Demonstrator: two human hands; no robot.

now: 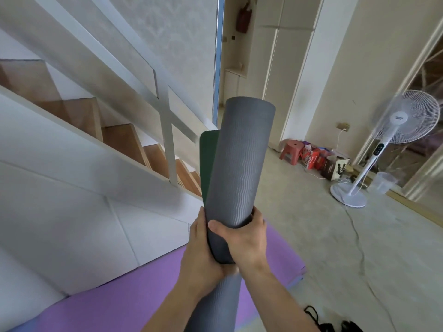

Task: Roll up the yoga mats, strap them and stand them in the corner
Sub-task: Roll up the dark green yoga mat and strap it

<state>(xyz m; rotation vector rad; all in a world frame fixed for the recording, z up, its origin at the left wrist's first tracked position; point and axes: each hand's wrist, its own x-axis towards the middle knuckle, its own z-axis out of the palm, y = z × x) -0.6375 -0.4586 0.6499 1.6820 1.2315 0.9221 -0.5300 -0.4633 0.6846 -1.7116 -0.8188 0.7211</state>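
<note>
Under the staircase [115, 130], we've both hands, left [203, 248] and right [247, 243], clenched on the grey mat roll [242, 159]; squeeze tight so the loose flap stays wound before strapping.

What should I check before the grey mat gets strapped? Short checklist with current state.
1. Both hands on roll: ok. Left hand and right hand wrap the grey mat mid-length.
2. Roll tight: not ok. A green layer flares out on the left side.
3. Strap on mat: not ok, none visible on it.
4. Strap within reach: cannot tell. Black straps lie on the floor, partly cut off by the frame.
5. Other mats done: not ok. Purple mat lies flat.
</note>
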